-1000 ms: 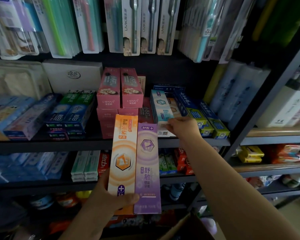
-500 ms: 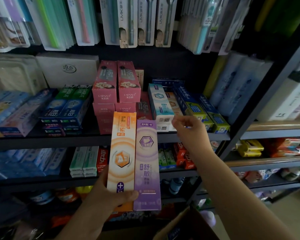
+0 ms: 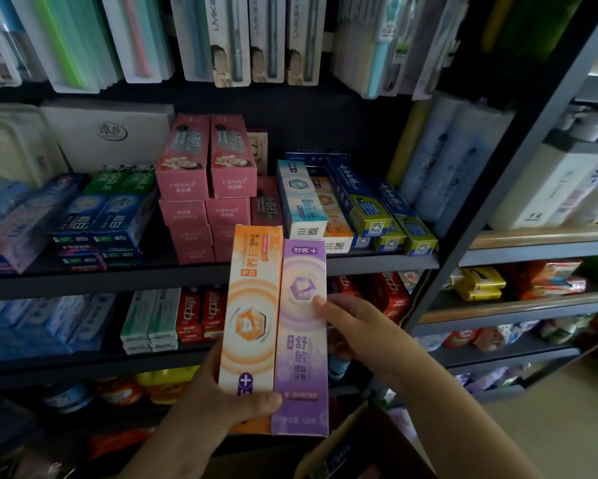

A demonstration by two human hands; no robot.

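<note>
Clamping orange toothpaste box [image 3: 252,316] and purple toothpaste box [image 3: 302,344] upright, touching, in left grip [image 3: 221,402]; pinching the purple one's edge with right grip [image 3: 359,330].

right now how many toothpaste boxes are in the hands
2. The orange toothpaste box sits on the left, the purple toothpaste box beside it on the right, both upright in the left hand; the right hand pinches the purple one too. Another could hide behind them.
</note>
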